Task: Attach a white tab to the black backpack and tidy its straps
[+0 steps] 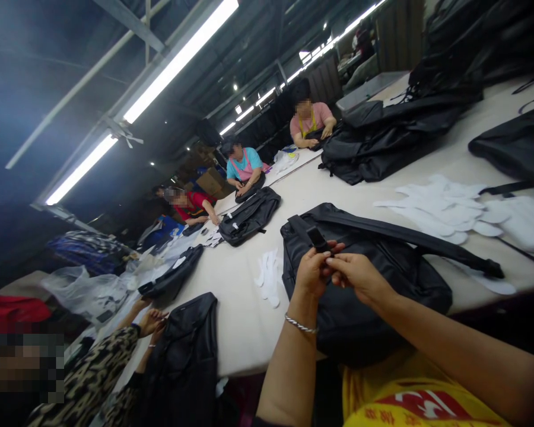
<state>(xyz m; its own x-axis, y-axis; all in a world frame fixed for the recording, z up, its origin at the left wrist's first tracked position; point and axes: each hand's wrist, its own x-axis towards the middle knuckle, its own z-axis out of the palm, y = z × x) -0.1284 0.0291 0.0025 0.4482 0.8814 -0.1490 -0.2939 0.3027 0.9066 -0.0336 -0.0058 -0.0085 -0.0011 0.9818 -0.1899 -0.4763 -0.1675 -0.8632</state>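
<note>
My yellow apron [382, 397] is nearest, below the table edge. A twisted silver bracelet [300, 325] is on my left wrist. My left hand [312, 271] is clamped, thumb against fingers, on a short black strap end [318, 238], which points upward above the grip. My right hand [360, 274] meets it at the lower end of this piece, fingertips drawn together; I cannot tell whether they are clamped on it. Both hands are positioned over a black backpack [413, 279], which lies on the pale tabletop [235, 279] directly in front of me, one long strap extending to the right. To my left, a co-worker in a patterned sleeve [93, 362] has both hands beside an upright black bag [189, 350]. White cut pieces [268, 276] lie just left of my backpack; a larger white stack [440, 207] lies beyond it, to the right. Farther across, another black bag [249, 216] rests on the table, with a heap of black bags [391, 133] to its right. Along the far side are persons in red [196, 204], blue [249, 163] and pink [323, 115] tops. Tube lights [182, 59] run overhead.
</note>
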